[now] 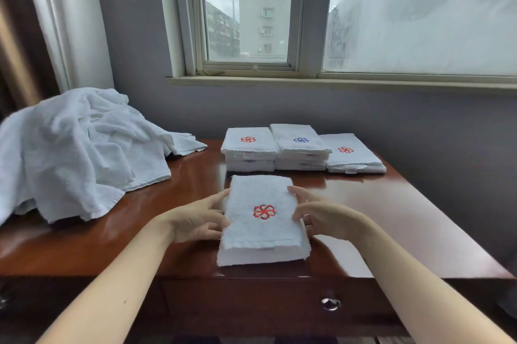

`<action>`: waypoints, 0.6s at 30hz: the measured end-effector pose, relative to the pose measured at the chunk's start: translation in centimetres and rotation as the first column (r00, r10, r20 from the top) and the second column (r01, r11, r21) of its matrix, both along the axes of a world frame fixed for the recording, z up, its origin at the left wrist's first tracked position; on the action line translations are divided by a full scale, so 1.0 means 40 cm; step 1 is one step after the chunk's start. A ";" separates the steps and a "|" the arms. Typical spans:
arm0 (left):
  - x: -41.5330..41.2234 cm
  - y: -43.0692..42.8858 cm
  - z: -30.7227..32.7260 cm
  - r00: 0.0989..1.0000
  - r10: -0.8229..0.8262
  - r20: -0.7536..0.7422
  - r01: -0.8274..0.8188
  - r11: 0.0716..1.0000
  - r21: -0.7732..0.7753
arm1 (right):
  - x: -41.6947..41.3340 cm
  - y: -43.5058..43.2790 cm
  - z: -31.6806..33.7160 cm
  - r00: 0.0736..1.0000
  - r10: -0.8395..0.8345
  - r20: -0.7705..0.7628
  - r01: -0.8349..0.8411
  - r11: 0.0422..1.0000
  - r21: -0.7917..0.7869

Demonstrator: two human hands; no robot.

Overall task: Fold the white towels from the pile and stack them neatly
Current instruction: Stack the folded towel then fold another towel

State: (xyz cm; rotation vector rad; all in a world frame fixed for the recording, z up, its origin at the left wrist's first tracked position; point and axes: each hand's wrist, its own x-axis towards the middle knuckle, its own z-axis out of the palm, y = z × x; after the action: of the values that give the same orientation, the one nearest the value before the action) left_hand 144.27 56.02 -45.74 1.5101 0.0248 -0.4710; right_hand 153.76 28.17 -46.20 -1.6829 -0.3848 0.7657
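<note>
A folded white towel (263, 234) with a red flower emblem lies near the front edge of the wooden table (391, 217). My left hand (198, 217) grips its left side and my right hand (313, 210) grips its right side, fingers curled at the edges. Behind it stand three stacks of folded towels: a left stack (249, 152) with a red emblem, a middle stack (300, 147) with a blue emblem, and a lower right stack (352, 154) with a red emblem. A loose pile of unfolded white towels (75, 153) covers the table's left part.
The table stands against a grey wall under a window sill (335, 82). A curtain (70, 21) hangs at the left. A drawer with a metal knob (330, 303) sits below the table's front edge.
</note>
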 end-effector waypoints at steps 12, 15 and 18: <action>0.016 -0.064 0.034 0.921 0.085 0.381 -0.162 0.971 0.175 | -0.016 -0.057 0.025 0.948 -0.095 0.304 0.022 0.972 0.234; 0.061 -0.118 0.077 0.867 0.071 0.493 -0.211 0.949 0.235 | 0.011 -0.088 0.047 0.919 -0.180 0.352 0.068 0.949 0.309; 0.134 -0.176 0.119 0.839 0.020 0.544 -0.206 0.937 0.283 | 0.065 -0.137 0.071 0.887 -0.265 0.379 0.124 0.926 0.357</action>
State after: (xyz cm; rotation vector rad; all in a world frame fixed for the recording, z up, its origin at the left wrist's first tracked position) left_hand 149.63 49.00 -41.00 1.9205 -0.2541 0.0761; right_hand 156.34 22.69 -43.35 -1.5345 -0.5949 0.1631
